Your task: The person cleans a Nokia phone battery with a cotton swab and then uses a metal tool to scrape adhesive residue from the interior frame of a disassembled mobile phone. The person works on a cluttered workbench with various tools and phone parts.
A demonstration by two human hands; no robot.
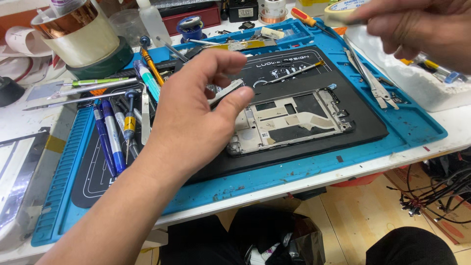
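An opened phone frame [294, 121] is laid flat on a black pad [363, 122] in the middle of a blue work mat [412, 128]. Above its left end the left hand [196, 108] is held with fingers spread, nothing gripped. The right hand [417, 27], blurred, is raised at the far right corner; its grip cannot be told. Screwdrivers [115, 137] are scattered on the mat's left.

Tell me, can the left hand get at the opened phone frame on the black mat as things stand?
Probably yes: the left hand hovers open just beside the phone frame, and nothing lies between them.
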